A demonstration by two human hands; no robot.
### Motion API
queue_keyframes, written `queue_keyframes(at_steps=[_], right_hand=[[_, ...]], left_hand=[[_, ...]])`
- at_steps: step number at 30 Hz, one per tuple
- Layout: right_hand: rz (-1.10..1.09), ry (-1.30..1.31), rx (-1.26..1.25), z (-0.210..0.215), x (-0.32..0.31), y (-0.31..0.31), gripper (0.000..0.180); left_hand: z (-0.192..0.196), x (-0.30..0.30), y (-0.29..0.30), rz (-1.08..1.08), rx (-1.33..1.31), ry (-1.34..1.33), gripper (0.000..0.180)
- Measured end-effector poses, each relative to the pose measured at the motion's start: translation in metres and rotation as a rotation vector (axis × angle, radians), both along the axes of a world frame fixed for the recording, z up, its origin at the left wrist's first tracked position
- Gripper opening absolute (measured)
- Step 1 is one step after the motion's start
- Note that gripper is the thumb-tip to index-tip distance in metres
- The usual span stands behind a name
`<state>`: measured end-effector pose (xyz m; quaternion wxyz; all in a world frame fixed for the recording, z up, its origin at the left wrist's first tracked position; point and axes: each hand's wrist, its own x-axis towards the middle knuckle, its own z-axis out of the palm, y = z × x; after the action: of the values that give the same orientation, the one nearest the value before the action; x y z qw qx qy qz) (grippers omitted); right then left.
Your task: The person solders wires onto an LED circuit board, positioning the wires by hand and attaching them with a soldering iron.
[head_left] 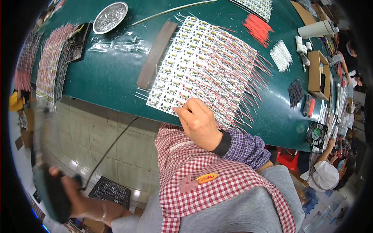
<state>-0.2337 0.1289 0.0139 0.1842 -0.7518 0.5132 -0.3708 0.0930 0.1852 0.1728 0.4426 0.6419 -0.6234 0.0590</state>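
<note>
**Right hand on the LED panel, left hand low with a dark tool**

My right hand [199,123] rests on the near edge of the white LED board panel [202,64], fingers curled and pressed down on its front rows; whether they pinch a wire I cannot tell. The panel lies tilted on the green worktop [112,73], red and white leads trailing off its right side. A brown strip [156,53] lies along its left edge.

My left hand [74,194] hangs well below the worktop, over the tiled floor, grip wrapped around a dark, blurred tool [52,194]; a thin cable [112,143] runs up from it toward the worktop edge.

Containers: a round metal dish [110,17] at the far left holds shiny bits. A small cardboard box [318,73] stands at the right.

Loose red wires [258,28] and white wires [281,55] lie right of the panel. Bare green surface opens between dish and panel.
</note>
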Motion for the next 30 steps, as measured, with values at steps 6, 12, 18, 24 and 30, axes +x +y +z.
queue_keyframes(at_steps=[6,12,18,24,30], right_hand=[[-0.014,0.001,0.006,0.000,-0.005,0.000,0.019],[0.042,-0.034,0.079,0.005,-0.025,0.003,0.011],[0.084,-0.229,0.203,0.036,-0.098,-0.003,0.013],[-0.534,-0.047,0.013,0.039,-0.228,-0.059,0.004],[-0.392,0.142,-0.179,-0.004,-0.254,-0.157,0.006]], left_hand=[[0.063,0.040,-0.019,-0.024,-0.154,-0.176,0.035],[-0.034,-0.050,-0.055,-0.262,0.182,0.733,0.041],[-0.092,-0.127,-0.069,-0.268,0.389,1.055,0.044],[-0.093,-0.168,-0.089,-0.298,0.455,1.150,0.044],[-0.094,-0.190,-0.111,-0.332,0.487,1.234,0.045]])
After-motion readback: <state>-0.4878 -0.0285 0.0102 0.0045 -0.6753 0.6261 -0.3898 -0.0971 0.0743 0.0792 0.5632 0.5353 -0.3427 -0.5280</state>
